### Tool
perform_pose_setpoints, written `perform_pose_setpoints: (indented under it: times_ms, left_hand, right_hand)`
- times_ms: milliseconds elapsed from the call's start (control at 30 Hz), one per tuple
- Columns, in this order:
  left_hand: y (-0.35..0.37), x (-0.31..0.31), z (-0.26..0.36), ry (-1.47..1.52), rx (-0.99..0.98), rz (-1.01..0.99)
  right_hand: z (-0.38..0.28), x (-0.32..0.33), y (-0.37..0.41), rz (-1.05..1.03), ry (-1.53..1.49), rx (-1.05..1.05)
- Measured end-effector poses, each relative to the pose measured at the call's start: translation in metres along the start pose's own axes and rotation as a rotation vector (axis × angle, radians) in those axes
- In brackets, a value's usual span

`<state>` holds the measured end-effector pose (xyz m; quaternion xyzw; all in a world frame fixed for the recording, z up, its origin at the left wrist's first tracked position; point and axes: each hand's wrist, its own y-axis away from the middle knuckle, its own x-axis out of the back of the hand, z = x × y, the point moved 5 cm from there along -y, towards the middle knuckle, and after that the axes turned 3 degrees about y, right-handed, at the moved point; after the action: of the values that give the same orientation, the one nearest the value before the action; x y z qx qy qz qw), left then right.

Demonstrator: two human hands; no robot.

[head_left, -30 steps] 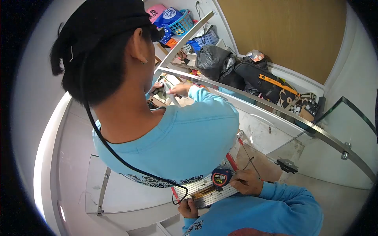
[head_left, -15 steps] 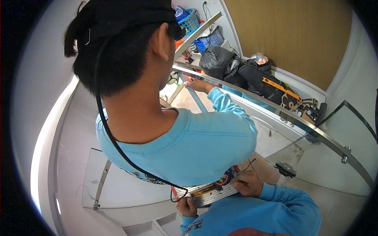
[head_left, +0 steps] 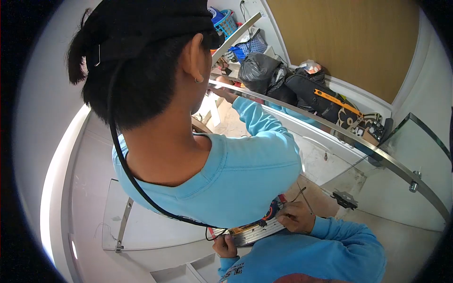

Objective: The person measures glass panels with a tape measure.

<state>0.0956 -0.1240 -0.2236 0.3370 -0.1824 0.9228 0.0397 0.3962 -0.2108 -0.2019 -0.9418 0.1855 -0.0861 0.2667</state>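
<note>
My left hand is closed at the near edge of a ribbed metal ladder top, thumb up, beside a loop of black cable. The right hand has its fingers bent together at the ladder's other end; whatever they may hold is hidden. Between my hands, a dark tape measure with red markings and a yellow-handled tool lie on the ladder, partly covered by a co-worker's blue shirt. The co-worker stands right in front of me, one hand by the metal rail.
A long metal rail crosses beyond the co-worker, with curved glass at right. Behind it lie a black plastic bag, an orange level and a blue basket. Another glass panel stands at left.
The co-worker's arm has shifted left and up toward the rail, and the blue strip near that hand no longer shows. My hands stay nearly still.
</note>
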Motion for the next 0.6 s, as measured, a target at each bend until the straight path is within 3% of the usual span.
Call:
perform_pose_setpoints:
  times_ms: [233, 600]
  left_hand:
    - [-0.0005, -0.002, 0.0013, -0.008, -0.097, 0.03]
    - [0.0026, -0.0012, -0.0019, -0.003, -0.058, 0.063]
  right_hand:
    - [-0.0012, 0.0001, -0.001, 0.004, -0.009, 0.023]
    - [0.0003, -0.001, 0.0025, 0.001, 0.008, 0.039]
